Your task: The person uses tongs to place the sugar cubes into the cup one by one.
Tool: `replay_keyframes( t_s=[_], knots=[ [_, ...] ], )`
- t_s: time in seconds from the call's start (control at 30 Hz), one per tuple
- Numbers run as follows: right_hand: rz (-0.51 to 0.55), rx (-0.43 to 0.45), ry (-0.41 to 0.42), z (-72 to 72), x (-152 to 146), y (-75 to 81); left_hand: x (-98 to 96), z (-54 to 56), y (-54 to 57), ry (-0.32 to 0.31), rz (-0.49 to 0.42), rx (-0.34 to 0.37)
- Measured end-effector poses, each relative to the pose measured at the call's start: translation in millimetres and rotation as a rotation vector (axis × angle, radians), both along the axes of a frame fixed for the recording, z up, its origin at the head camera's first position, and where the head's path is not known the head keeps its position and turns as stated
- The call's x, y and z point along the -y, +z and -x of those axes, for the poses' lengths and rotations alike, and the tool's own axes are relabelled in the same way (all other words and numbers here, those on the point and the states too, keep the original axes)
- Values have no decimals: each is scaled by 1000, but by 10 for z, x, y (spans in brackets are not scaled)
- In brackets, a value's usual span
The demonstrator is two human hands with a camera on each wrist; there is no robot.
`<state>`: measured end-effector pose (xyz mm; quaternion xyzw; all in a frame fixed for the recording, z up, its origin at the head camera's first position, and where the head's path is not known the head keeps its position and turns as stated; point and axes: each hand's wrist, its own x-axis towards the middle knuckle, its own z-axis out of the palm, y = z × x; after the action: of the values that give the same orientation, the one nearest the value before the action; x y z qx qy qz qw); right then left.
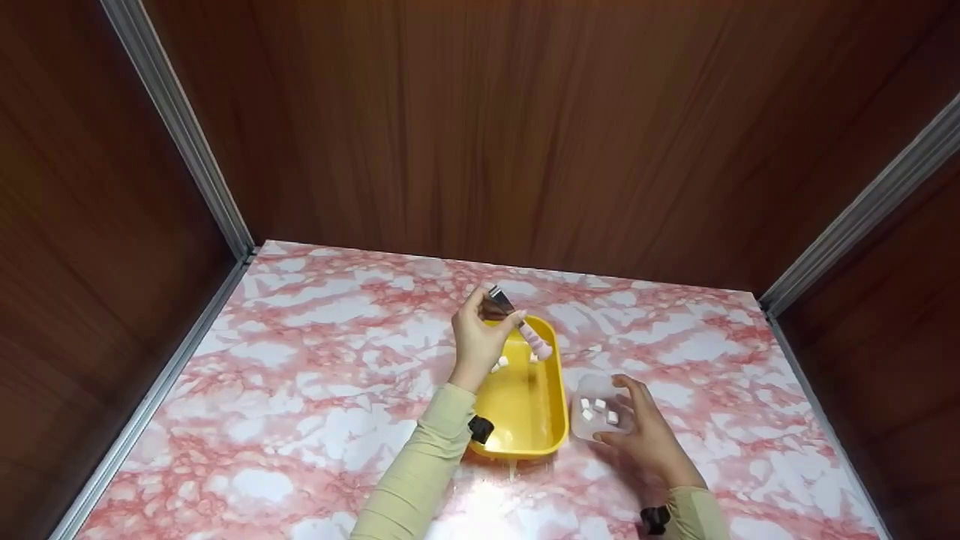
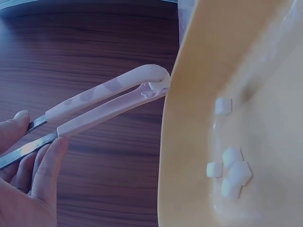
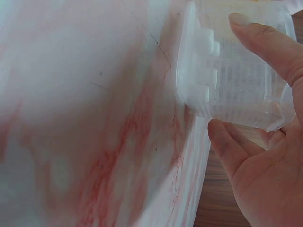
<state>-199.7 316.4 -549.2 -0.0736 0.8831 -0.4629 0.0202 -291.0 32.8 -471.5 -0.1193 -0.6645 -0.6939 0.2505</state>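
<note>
My left hand (image 1: pixel 478 343) pinches the tongs (image 1: pixel 534 339), whose tips clasp one cube (image 2: pixel 156 86); a light, even squeeze should keep it from slipping. The tips hang near the rim of the tray (image 1: pixel 563 405), so I should mind that edge, while my right hand (image 1: pixel 651 435) grips the box (image 1: pixel 596 384) just beside it, with open room toward the back wall (image 1: pixel 480 150).

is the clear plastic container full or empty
Neither: the clear plastic container holds a few white cubes, all low inside in the right wrist view.
</note>
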Motion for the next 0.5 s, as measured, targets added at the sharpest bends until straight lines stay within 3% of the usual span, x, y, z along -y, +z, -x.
replay_keyframes(
  t_s=[0.17,0.4,0.5],
  knots=[
    [-14,21,-22,3,11,3,-12,-48,53,-10,-9,4],
    [-31,26,-30,6,17,9,1,-252,289,-58,-36,22],
    [-29,24,-27,7,13,6,-4,-295,318,-63,-22,30]
  ],
)
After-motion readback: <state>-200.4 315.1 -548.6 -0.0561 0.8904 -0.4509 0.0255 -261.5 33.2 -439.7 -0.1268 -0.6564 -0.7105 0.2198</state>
